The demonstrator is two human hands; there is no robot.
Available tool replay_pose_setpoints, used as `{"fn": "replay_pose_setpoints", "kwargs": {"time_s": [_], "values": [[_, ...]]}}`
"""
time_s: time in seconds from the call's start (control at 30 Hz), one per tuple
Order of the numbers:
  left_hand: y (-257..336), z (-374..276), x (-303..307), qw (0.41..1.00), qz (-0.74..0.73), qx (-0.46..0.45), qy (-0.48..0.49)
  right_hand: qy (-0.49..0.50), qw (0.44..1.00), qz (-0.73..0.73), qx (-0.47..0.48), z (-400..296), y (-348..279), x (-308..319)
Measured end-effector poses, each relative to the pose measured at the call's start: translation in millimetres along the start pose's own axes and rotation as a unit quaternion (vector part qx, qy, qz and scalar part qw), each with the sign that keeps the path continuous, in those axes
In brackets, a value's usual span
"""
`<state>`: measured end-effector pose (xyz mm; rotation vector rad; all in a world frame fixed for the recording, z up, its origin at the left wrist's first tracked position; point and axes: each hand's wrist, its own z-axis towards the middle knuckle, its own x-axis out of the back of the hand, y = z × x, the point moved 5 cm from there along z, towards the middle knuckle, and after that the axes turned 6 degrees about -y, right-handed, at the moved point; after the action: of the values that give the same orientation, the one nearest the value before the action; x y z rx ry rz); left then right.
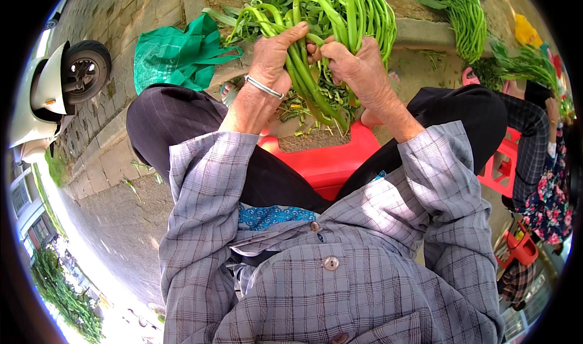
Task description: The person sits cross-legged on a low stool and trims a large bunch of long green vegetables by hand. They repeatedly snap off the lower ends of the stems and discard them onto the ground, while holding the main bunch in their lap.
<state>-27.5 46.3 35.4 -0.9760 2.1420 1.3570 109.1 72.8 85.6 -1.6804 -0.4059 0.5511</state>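
Observation:
My left hand, with a metal bangle at the wrist, grips a bunch of long green leafy-vegetable stems. The lower ends of these stems slant down between my knees. Close beside it, my right hand has its fingers curled around a green stem that spans the gap between both hands. Just beyond the hands lies a large heap of the same green stems and narrow leaves. Fallen leaves and stem scraps lie on the ground beneath. My fingers hide parts of the held stems.
A green bag lies left of the heap, near a scooter's front wheel. Under me is a red plastic stool. Another greens bundle rests on the kerb at right. A seated person is at the far right, near another red stool.

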Motion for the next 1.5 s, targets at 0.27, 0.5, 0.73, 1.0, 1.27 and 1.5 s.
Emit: {"fn": "replay_pose_setpoints", "kwargs": {"time_s": [0.27, 0.5, 0.73, 1.0, 1.27, 1.5], "values": [[22, -3, 2, 0.999, -0.008, -0.015, -0.035, -0.048, 0.994, -0.069, -0.069, -7, 2, -1], [30, -14, -5, 0.993, 0.115, -0.038, 0.011, -0.066, 0.995, -0.051, -0.060, -10, 0, 0], [16, -17, -18, 0.980, 0.193, -0.027, -0.029, -0.028, 0.995, 0.014, -0.099, -3, 13, 10], [23, -18, -21, 0.973, 0.224, -0.048, -0.033, -0.013, 0.998, -0.036, -0.042, -3, 9, 11], [30, -15, -14, 0.967, 0.245, -0.049, -0.058, -0.088, 0.985, 0.058, -0.138, -6, 10, 6], [28, -18, -23, 0.961, 0.263, -0.060, -0.065, -0.095, 0.988, 0.036, -0.119, -5, 7, 2]]}}
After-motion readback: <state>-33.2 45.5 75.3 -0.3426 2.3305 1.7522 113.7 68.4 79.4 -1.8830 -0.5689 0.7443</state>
